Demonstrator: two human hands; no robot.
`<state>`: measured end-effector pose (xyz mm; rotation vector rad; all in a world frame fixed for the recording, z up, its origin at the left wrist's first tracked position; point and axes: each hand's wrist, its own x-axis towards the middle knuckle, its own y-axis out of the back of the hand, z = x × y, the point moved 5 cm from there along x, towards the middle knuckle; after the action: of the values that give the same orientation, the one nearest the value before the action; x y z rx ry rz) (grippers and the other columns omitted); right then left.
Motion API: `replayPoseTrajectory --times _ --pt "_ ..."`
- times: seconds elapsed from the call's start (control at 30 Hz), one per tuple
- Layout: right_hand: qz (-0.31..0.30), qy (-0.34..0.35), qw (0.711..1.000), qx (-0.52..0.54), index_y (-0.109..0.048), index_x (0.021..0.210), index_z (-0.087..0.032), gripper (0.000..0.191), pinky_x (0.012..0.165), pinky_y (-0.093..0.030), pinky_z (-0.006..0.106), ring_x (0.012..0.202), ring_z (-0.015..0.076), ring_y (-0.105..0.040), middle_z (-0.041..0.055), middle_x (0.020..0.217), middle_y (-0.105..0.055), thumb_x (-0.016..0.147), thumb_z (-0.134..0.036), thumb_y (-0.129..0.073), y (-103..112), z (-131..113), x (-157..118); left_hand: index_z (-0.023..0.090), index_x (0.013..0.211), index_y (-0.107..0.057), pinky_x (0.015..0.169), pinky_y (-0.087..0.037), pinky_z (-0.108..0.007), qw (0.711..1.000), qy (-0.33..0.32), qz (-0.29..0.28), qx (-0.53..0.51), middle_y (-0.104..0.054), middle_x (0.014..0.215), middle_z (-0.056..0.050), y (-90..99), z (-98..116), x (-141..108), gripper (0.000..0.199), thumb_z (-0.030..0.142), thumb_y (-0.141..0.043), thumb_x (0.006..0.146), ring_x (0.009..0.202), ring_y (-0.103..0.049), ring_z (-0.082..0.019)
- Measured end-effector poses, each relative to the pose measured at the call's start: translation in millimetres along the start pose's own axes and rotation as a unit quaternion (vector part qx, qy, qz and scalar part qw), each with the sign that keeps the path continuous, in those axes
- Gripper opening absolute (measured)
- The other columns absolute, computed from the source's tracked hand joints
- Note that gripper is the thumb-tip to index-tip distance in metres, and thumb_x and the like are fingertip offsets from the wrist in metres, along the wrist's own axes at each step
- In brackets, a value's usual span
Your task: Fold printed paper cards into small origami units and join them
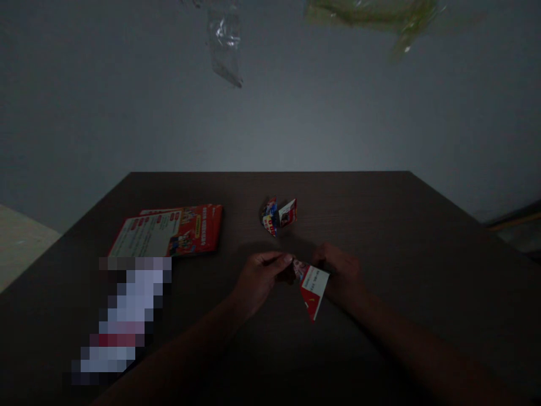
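A folded piece of red and white printed paper (315, 286) is between my hands, above the dark table. The fingertips of my left hand (264, 276) are pinched on its upper left corner. My right hand (343, 276) is at its right edge, partly behind the paper, with fingers bent; its grip is hard to see in the dim light. Just beyond my hands stand a folded blue, red and yellow paper piece (269, 217) and a smaller folded red and white piece (288, 213), side by side.
A stack of red and white printed sheets or booklets (196, 228) lies at the left of the dark table (359, 197). Nearer, at the left, is a blurred-out bright object (131, 316). A pale wall rises behind, with clear plastic (226, 45) and yellowish tape (372, 14) on it.
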<state>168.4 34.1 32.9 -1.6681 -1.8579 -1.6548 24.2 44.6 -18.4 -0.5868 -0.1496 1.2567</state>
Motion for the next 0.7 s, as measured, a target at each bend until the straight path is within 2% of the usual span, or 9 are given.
replayPoseTrajectory --times 0.33,0.7 --pt "-0.012 -0.068 0.997 0.03 -0.045 0.07 -0.02 0.017 0.049 -0.035 0.022 0.053 0.0105 -0.046 -0.0022 0.061 -0.048 0.08 -0.022 -0.059 -0.8 3.4 -0.4 0.011 0.078 -0.071 0.064 -0.046 -0.029 0.999 -0.02 -0.009 0.026 -0.066 0.073 -0.007 0.0 -0.4 -0.3 0.021 0.031 -0.068 0.076 0.066 -0.058 -0.014" --pt "-0.005 -0.109 0.993 0.052 -0.046 0.067 -0.02 0.017 0.048 -0.034 0.022 0.051 0.01 -0.044 -0.0031 0.059 -0.048 0.076 -0.02 -0.06 -0.6 5.3 0.2 0.011 0.079 -0.071 0.061 -0.043 -0.028 0.996 -0.034 -0.012 0.081 -0.065 0.071 -0.006 1.1 0.2 -0.1 0.024 0.035 -0.068 0.076 0.064 -0.056 -0.014"
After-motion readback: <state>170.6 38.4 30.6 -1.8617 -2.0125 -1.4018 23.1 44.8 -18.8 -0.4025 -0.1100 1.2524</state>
